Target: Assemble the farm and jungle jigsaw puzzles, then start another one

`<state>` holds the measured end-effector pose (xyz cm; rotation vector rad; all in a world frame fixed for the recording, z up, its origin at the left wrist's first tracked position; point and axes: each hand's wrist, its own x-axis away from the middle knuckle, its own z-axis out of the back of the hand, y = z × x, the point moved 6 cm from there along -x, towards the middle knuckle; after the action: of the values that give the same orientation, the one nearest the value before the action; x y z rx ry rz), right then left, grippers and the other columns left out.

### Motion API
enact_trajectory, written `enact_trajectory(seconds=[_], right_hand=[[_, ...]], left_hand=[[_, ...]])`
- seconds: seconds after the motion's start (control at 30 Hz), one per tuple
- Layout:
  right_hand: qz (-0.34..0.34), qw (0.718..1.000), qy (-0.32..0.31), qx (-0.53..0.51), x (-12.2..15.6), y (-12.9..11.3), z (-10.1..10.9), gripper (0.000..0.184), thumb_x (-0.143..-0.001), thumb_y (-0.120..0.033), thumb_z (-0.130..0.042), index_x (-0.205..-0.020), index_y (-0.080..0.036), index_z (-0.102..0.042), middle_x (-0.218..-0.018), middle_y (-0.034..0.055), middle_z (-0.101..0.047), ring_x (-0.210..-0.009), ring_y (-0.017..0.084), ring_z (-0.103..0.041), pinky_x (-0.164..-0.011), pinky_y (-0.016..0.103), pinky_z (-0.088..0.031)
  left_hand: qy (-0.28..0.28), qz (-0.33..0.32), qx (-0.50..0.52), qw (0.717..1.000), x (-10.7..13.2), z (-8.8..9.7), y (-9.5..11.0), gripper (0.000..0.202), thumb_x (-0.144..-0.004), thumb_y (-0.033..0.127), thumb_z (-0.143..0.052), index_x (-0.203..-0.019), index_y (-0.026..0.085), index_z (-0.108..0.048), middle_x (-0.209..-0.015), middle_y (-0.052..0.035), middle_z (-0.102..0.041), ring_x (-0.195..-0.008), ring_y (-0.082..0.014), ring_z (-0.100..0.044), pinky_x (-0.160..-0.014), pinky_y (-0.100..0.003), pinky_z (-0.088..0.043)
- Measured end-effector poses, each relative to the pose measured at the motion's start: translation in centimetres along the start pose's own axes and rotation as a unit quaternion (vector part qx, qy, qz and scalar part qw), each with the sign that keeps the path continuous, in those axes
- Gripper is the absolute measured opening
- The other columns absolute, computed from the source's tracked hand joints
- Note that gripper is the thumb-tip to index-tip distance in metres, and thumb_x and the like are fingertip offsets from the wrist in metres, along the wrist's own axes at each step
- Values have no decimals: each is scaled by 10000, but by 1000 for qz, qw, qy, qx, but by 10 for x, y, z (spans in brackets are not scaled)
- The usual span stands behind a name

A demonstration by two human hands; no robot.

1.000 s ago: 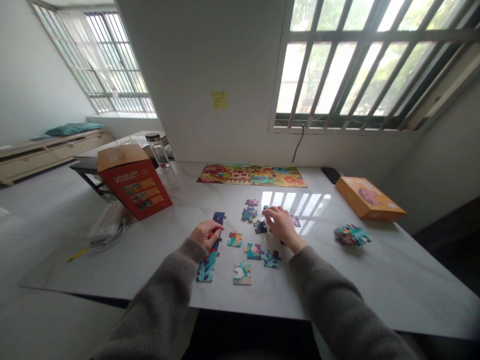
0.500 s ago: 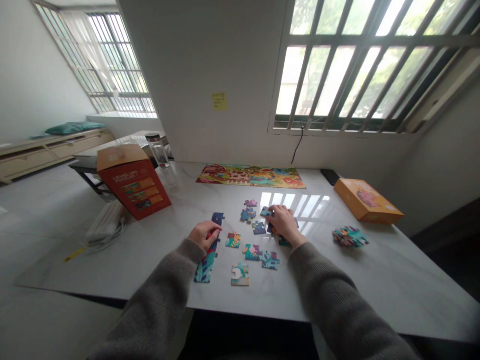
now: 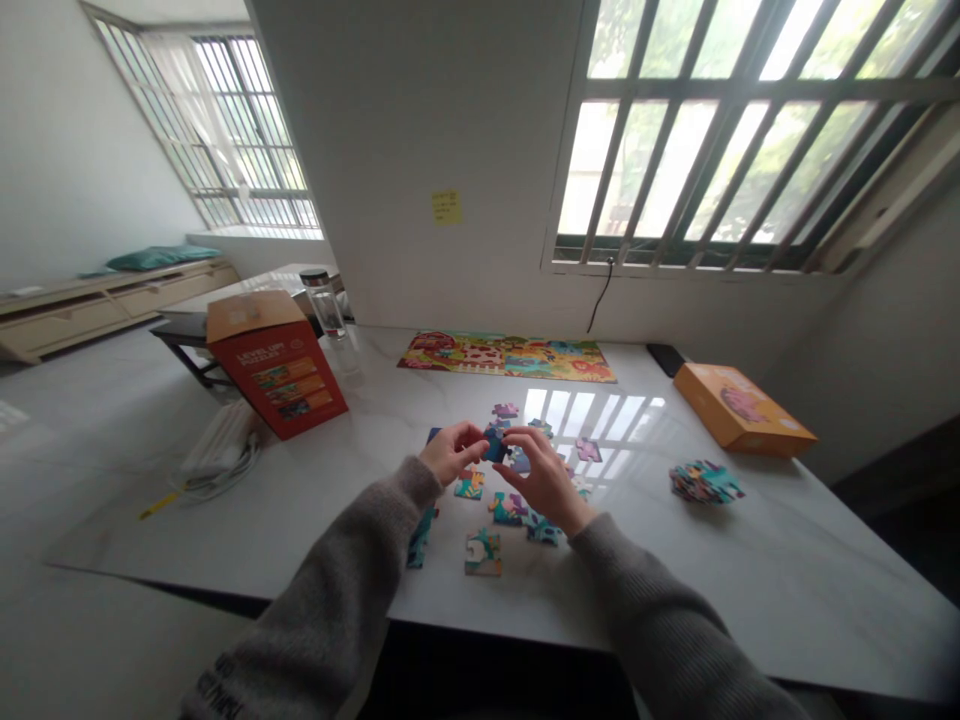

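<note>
A dark blue puzzle piece (image 3: 495,446) is raised above the table between the fingertips of both hands. My left hand (image 3: 453,453) pinches its left side, and my right hand (image 3: 546,478) grips it from the right. Under my left forearm, a joined strip of puzzle pieces (image 3: 421,540) is partly covered. Loose pieces lie around: an orange and teal piece (image 3: 470,485), a piece with a white shape (image 3: 483,552), a pink and teal piece (image 3: 508,508) and a purple piece (image 3: 589,449). My right hand hides some others.
An assembled puzzle (image 3: 506,357) lies along the wall. To the right are a pile of pieces (image 3: 706,482), an orange box (image 3: 742,408) and a black phone (image 3: 665,360). A red puzzle box (image 3: 281,375), a glass bottle (image 3: 324,305) and a white power strip (image 3: 219,447) are at left.
My right hand has moved left with a blue piece in it. My left hand has left the strip and come right to meet it. A purple piece now shows right of my right hand.
</note>
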<state>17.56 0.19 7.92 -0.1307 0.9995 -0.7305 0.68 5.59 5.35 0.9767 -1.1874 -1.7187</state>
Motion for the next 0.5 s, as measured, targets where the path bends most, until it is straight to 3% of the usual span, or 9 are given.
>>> enact_trajectory(seconds=[0.1, 0.2, 0.3, 0.4, 0.5], right_hand=[[-20, 1000, 2, 22, -1, 16, 9, 282, -942, -302, -632, -1210, -231, -579, -1183, 103, -643, -1113, 252, -604, -970, 412, -495], [-120, 987, 30, 99, 5, 64, 31, 210, -974, -263, -535, -1152, -196, -625, -1057, 98, -687, -1025, 261, -614, -934, 420, -476], [-223, 953, -12, 206, 17, 113, 42, 235, -962, -228, -495, -1108, -178, -672, -994, 96, -705, -991, 276, -599, -926, 431, -438], [-252, 935, -57, 245, 23, 135, 35, 310, -952, -325, -551, -1209, -186, -655, -1072, 109, -696, -1036, 293, -582, -907, 424, -419], [-233, 929, -104, 269, 21, 138, 19, 397, -930, -398, -605, -1288, -227, -616, -1196, 111, -661, -1101, 295, -551, -912, 409, -394]], left_hand=[[33, 1, 16, 999, -10, 1, -12, 392, -759, 534, -721, -833, 158, -636, -715, -13, -681, -631, -144, -620, -631, -275, -508], [66, -4, -9, 998, -15, 8, -23, 404, -755, 526, -723, -889, 147, -689, -718, -26, -693, -612, -140, -606, -598, -266, -487], [84, -15, -28, 996, -16, 11, -26, 394, -754, 498, -734, -937, 149, -711, -722, -23, -694, -621, -139, -609, -588, -256, -476], [113, -12, -18, 993, -17, 14, -29, 367, -718, 498, -767, -825, 157, -681, -683, -16, -680, -596, -140, -609, -572, -257, -484], [127, 4, -2, 992, -18, 16, -33, 370, -692, 502, -783, -763, 165, -648, -647, -11, -671, -566, -144, -609, -565, -267, -504]])
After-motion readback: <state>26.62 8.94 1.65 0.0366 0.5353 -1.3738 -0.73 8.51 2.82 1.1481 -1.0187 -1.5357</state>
